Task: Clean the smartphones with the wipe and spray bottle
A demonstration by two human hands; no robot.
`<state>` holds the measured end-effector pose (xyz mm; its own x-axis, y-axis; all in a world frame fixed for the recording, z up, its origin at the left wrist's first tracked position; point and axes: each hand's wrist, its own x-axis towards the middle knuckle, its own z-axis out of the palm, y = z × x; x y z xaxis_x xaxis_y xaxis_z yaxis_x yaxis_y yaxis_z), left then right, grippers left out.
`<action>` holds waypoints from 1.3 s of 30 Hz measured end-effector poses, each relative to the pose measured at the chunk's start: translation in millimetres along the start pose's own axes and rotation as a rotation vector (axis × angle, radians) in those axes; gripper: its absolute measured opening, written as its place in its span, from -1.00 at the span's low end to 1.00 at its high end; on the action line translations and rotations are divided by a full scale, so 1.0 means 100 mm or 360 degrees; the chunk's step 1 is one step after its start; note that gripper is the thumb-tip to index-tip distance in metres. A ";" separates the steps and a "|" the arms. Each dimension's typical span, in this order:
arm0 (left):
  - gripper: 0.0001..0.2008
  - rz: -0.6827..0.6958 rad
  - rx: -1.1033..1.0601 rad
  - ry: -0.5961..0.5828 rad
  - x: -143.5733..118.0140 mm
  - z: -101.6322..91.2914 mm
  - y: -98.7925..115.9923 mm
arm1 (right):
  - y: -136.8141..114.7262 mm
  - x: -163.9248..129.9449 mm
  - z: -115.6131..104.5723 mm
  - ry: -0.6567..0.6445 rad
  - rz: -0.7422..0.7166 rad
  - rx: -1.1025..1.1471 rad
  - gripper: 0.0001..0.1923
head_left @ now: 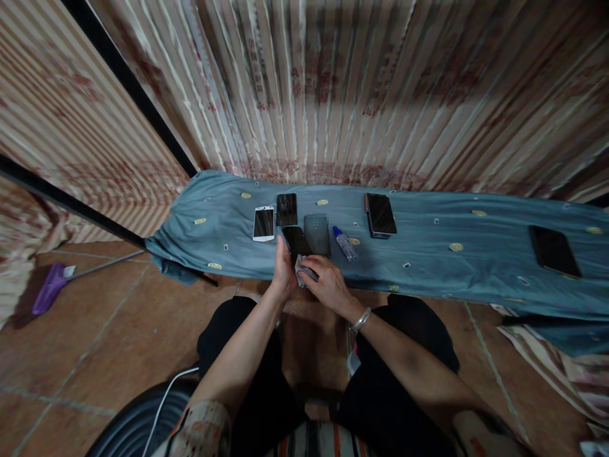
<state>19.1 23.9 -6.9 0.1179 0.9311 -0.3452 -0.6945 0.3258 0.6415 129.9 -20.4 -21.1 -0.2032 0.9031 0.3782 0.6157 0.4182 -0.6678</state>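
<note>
My left hand point(283, 270) grips black phone point(295, 243) edge; right hand point(326, 284) closed on grey cloth point(301, 266), just below phone; spray bottle point(344, 244) right of phone.

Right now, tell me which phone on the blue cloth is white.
The white phone at the far left of the cluster, lying screen up beside a black phone. Every other phone is dark.

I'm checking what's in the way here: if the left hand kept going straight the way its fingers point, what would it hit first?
The left hand points away from the person, along the black phone it steadies. Straight on, it would probably meet the second black phone first, beside the white phone; depth is hard to judge.
</note>
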 end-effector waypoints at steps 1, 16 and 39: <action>-0.45 0.0044 -0.0014 0.0032 0.00 0.01 -0.01 | 0.00 0.02 -0.01 -0.0003 0.0011 0.0001 -0.81; -0.50 -0.0065 -0.0172 0.0060 -0.14 0.15 -0.20 | 0.08 0.29 0.02 0.0100 0.0142 -0.0039 -0.80; -0.59 -0.0094 0.0120 -0.0328 -0.21 -0.07 -0.55 | 0.36 0.60 -0.15 0.0262 0.0163 -0.0267 -0.79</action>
<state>50.0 -14.4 -39.9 0.3050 0.9213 -0.2413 -0.6281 0.3850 0.6762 151.4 47.4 -12.4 -0.0153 0.9062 0.4225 0.7470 0.2912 -0.5976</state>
